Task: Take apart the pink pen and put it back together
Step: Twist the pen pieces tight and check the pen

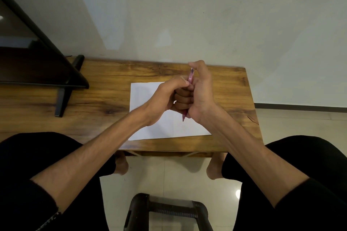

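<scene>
The pink pen (190, 78) stands nearly upright between both my hands, above a white sheet of paper (148, 95). Its top end with a clip sticks out above my fingers, and its tip pokes out below near the heel of my right hand. My right hand (201, 95) is wrapped around the pen's body. My left hand (167, 95) pinches the upper part with thumb and forefinger, its other fingers curled against the right hand. The middle of the pen is hidden by my fingers.
The paper lies on a small wooden table (105, 88) set against a pale wall. A dark monitor on a black stand (62, 99) occupies the table's left side. My knees flank the table, and a black stool frame (165, 210) is on the tiled floor below.
</scene>
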